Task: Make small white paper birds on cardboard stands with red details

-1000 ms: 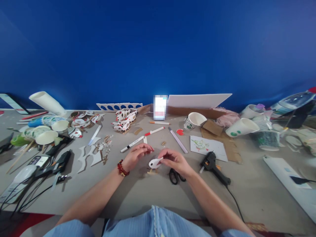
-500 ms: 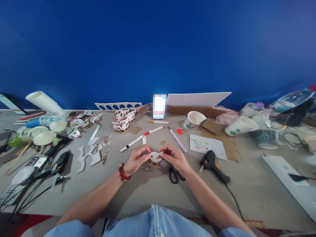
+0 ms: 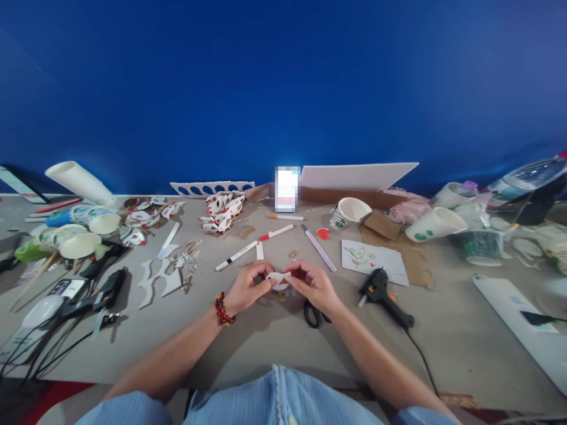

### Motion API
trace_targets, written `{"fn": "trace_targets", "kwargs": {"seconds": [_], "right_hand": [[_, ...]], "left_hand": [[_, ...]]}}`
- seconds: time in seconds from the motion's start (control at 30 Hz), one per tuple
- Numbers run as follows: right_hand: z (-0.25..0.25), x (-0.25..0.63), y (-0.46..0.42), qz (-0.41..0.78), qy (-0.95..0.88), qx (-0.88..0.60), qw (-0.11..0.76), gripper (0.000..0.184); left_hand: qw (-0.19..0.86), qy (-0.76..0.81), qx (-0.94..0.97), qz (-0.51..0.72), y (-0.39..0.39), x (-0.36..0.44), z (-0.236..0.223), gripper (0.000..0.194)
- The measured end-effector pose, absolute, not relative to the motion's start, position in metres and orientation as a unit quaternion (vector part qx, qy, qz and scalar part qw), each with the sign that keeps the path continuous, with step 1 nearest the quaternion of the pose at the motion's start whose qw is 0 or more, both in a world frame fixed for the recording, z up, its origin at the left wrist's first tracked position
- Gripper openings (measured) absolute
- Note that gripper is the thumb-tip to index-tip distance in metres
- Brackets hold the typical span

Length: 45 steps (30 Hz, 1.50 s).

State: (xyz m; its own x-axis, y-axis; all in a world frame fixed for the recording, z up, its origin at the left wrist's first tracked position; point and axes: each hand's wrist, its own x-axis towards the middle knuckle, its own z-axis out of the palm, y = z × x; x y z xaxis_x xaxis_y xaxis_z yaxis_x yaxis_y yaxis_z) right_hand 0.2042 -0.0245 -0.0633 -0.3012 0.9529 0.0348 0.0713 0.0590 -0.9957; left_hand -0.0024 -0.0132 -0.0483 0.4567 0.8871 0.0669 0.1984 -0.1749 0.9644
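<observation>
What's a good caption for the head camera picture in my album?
Left hand and right hand pinch a white cutout, with scissors and a glue gun lying to its right.

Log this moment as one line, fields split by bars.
left hand: holds left end of white cutout | right hand: holds its right end | nearby: scissors, glue gun on the right, green drawing
</observation>
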Motion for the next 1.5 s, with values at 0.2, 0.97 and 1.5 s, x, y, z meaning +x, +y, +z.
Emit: {"fn": "trace_targets", "kwargs": {"seconds": [0.2,0.97,1.5], "right_hand": [[-0.065,0.203,-0.025,0.560,-0.611,-0.389,0.402,0.032],[-0.065,0.204,-0.024,0.648,-0.472,-0.387,0.456,0.039],[-0.057,0.202,-0.021,0.732,-0.392,-0.372,0.415,0.036]], "left_hand": [[0.521,0.407,0.658,0.361,-0.015,-0.003,-0.053,0.018],[0.394,0.308,0.776,0.383,-0.015,-0.010,-0.058,0.073],[0.259,0.302,0.807,0.436,-0.014,-0.013,-0.057,0.063]]}}
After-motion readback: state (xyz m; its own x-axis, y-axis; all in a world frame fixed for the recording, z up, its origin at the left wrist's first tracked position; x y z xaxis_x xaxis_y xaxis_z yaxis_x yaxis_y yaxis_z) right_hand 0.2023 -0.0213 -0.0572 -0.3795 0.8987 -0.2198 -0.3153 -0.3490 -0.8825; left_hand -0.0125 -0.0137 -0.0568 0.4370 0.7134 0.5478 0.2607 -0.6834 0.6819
